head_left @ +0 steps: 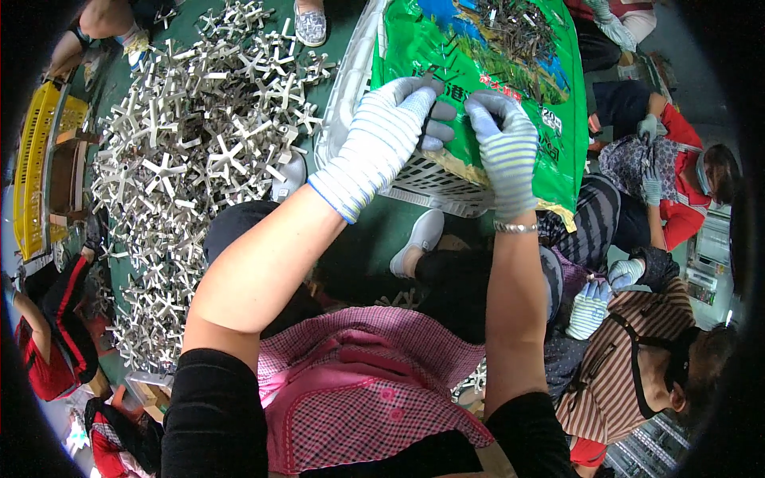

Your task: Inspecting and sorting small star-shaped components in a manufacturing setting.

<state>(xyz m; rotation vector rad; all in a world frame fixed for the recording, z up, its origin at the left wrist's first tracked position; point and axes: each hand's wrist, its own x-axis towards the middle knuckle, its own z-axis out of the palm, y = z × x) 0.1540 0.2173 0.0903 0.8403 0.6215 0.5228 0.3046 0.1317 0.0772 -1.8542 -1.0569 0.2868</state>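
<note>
My left hand (389,119), in a white-and-grey striped glove, is closed with thumb and forefinger together at a small dark piece (434,83); its other fingers are half bent. Facing it across a small gap, my right hand (508,143) wears a like glove and curls its fingers in. Whatever its fingertips hold, if anything, is hidden. Both hands hover over a green printed plastic sack (562,167), spread across an upturned-looking white plastic crate (434,185). Small thin dark pieces (522,32) lie heaped on the sack's far part.
Left of the crate, a large pile of white star-shaped parts with several arms (163,175) covers the green floor (191,12). A yellow crate (36,167) stands at the far left. Co-workers sit close on the right, one in a striped top (613,366); other people's legs show around.
</note>
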